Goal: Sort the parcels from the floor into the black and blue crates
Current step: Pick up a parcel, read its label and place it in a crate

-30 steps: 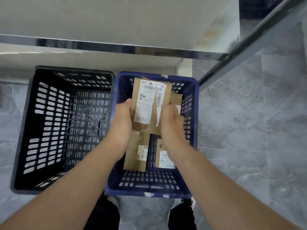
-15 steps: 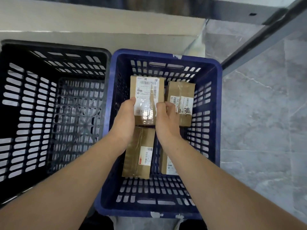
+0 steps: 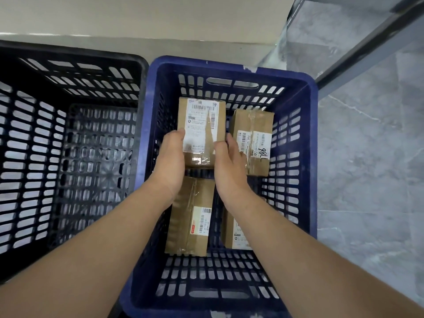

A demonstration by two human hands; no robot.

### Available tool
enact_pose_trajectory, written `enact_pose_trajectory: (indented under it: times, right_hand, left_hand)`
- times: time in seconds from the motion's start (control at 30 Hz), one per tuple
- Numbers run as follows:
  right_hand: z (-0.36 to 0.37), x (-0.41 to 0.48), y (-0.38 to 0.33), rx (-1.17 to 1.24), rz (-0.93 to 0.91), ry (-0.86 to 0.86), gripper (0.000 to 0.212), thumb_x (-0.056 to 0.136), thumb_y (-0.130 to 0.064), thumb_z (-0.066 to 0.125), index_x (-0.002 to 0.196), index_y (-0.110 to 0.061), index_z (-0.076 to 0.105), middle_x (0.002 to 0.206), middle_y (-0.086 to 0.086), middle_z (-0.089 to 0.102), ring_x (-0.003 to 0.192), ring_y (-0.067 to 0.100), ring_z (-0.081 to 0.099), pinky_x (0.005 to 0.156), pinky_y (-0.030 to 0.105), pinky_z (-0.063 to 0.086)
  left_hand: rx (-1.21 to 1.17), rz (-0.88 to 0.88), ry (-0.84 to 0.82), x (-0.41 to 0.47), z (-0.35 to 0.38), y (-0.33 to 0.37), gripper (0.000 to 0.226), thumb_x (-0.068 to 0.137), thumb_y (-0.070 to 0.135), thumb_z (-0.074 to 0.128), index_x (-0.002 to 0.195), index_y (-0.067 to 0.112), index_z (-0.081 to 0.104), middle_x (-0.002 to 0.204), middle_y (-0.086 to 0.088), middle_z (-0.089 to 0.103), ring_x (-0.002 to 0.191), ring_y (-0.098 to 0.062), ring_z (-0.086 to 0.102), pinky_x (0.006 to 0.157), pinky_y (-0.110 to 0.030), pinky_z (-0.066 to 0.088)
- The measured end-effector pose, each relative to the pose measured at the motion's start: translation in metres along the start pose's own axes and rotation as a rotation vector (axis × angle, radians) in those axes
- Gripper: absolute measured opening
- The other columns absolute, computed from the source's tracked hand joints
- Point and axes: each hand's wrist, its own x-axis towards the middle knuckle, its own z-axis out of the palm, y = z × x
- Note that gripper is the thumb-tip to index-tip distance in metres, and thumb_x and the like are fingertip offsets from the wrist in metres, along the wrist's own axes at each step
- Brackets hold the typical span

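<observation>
Blue crate: stands on floor, just beside black crate, which is at its 9 o'clock. Parcel 1: brown carton w/ white label facing up, inside blue crate at approx. 11 o'clock. L hand grips its L side and R hand grips its R side, both at the carton's near end. Thumbs lie on the top face at the label edges; remaining fingers curl round the sides and are mostly hidden. Whether parcel 1 rests on the crate btm or is held just above it: cannot tell. Parcel 2: at 1 o'clock in blue crate, just beside parcel 1, label up w/ handwritten digits; R hand overlaps its L edge. Parcel 3: at 7 o'clock, far end under L wrist. Parcel 4: at 5 o'clock, largely covered by R forearm. Metal frame leg: at 1 o'clock of blue crate.
</observation>
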Motion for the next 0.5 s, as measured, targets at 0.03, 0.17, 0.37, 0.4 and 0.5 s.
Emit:
enact_pose_trajectory:
  times: [0.03, 0.17, 0.37, 0.4, 0.5]
  right_hand:
    - [0.000, -0.004, -0.003, 0.010, -0.001, 0.006, 0.064, 0.110, -0.050, 0.041, 0.172, -0.043, 0.025, 0.175, -0.006, 0.025, 0.150, 0.014, 0.034, 0.121, 0.043, 0.027]
    - [-0.001, -0.032, -0.026, 0.045, -0.019, 0.086, 0.072, 0.089, -0.065, 0.042, 0.152, -0.032, 0.052, 0.162, 0.006, 0.049, 0.137, 0.023, 0.054, 0.122, 0.052, 0.039]
    - [-0.009, -0.094, -0.083, 0.160, -0.041, 0.125, 0.076, 0.078, -0.070, 0.041, 0.124, -0.015, 0.068, 0.126, 0.020, 0.070, 0.111, 0.031, 0.069, 0.110, 0.066, 0.052]
    - [-0.010, -0.106, -0.096, 0.169, -0.041, 0.112, 0.075, 0.080, -0.071, 0.043, 0.122, -0.014, 0.069, 0.124, 0.021, 0.070, 0.111, 0.036, 0.070, 0.109, 0.067, 0.052]
    - [-0.014, -0.142, -0.141, 0.231, -0.014, 0.082, 0.072, 0.082, -0.073, 0.050, 0.136, -0.030, 0.071, 0.137, 0.000, 0.073, 0.131, 0.025, 0.067, 0.117, 0.059, 0.050]
  left_hand:
    - [0.006, 0.002, 0.005, -0.005, 0.000, 0.005, 0.050, 0.100, 0.058, 0.035, 0.127, 0.033, 0.068, 0.121, 0.014, 0.073, 0.106, 0.006, 0.062, 0.093, -0.016, 0.040]
    - [-0.040, 0.018, 0.042, -0.031, -0.004, 0.024, 0.081, 0.083, 0.068, 0.043, 0.156, 0.035, 0.040, 0.156, 0.012, 0.044, 0.138, -0.004, 0.042, 0.110, -0.028, 0.030]
    - [-0.043, 0.077, -0.040, -0.095, -0.019, 0.083, 0.063, 0.087, 0.065, 0.044, 0.143, 0.037, 0.053, 0.147, 0.013, 0.050, 0.137, -0.006, 0.045, 0.109, -0.027, 0.036]
    - [-0.026, 0.084, -0.044, -0.106, -0.024, 0.095, 0.058, 0.087, 0.064, 0.044, 0.138, 0.038, 0.057, 0.144, 0.014, 0.052, 0.134, -0.005, 0.046, 0.102, -0.022, 0.037]
    - [-0.023, 0.123, -0.063, -0.141, -0.035, 0.138, 0.079, 0.077, 0.073, 0.046, 0.148, 0.039, 0.050, 0.156, 0.012, 0.046, 0.137, -0.006, 0.047, 0.110, -0.030, 0.037]
